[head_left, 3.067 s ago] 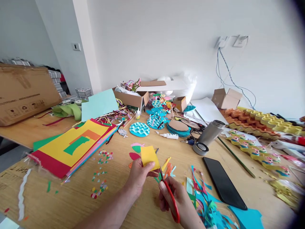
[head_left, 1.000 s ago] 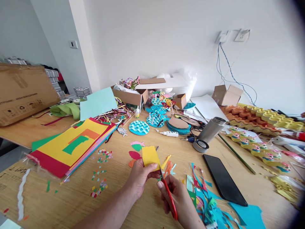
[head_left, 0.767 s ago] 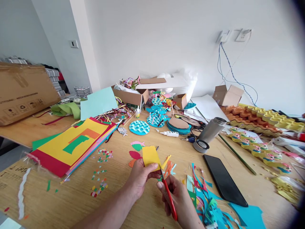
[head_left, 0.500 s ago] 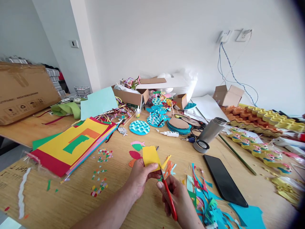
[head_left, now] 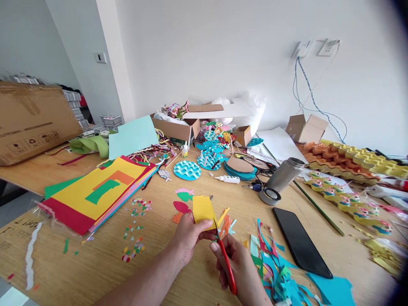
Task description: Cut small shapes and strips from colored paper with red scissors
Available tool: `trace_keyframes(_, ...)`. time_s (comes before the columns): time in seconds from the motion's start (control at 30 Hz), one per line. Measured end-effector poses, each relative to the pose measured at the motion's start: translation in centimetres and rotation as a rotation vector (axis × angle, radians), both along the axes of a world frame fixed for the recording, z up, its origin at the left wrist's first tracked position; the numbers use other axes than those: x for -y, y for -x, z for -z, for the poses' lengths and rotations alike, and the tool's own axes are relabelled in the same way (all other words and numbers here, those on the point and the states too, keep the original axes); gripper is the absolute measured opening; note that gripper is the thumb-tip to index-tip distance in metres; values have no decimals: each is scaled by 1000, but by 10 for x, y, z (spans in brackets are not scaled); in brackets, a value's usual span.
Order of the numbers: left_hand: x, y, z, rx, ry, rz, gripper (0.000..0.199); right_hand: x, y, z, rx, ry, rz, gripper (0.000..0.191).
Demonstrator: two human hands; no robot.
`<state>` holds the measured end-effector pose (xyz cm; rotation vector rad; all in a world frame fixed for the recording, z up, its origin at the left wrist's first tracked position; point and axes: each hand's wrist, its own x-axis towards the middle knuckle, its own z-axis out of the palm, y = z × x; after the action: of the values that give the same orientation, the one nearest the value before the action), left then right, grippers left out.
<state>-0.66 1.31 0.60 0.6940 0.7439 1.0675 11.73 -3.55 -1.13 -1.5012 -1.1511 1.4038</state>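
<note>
My left hand (head_left: 193, 233) pinches a yellow piece of paper (head_left: 203, 208) by its lower edge, thumb on top. Red-handled scissors (head_left: 227, 261) are in my right hand (head_left: 236, 259), fingers through the handles. Their blades lie along the right edge of the yellow paper, with the dark tip (head_left: 211, 197) showing past its top corner. A narrow yellow strip (head_left: 224, 216) sticks out right of the blades. Paper fish lie just beyond my left hand: a green one (head_left: 185, 196), a crimson one (head_left: 182, 207) and an orange one (head_left: 177, 218), the last partly hidden.
A black phone (head_left: 301, 242) and blue paper scraps (head_left: 283, 280) lie at the right. Further back stand a steel flask (head_left: 287, 174) and a glue bottle (head_left: 228, 179). Coloured paper sheets (head_left: 75, 204) are stacked at the left, near small confetti dots (head_left: 134, 250).
The yellow paper has shifted very slightly right and turned a little against the scissor blades. Both hands keep their grip, and the whole view has moved a touch.
</note>
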Motion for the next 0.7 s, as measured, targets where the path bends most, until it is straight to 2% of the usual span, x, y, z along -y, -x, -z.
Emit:
trace_keyframes(0.27,-2,0,0,-6,14,-30,20,-1,0,0,-16,16,0,52)
trace_keyframes(0.5,-1,0,2,-52,-18,-5,17,-3,-4,6,10,7,-56,52)
trace_keyframes(0.7,-1,-1,4,-66,-30,-1,16,-3,-2,2,16,11,-39,56)
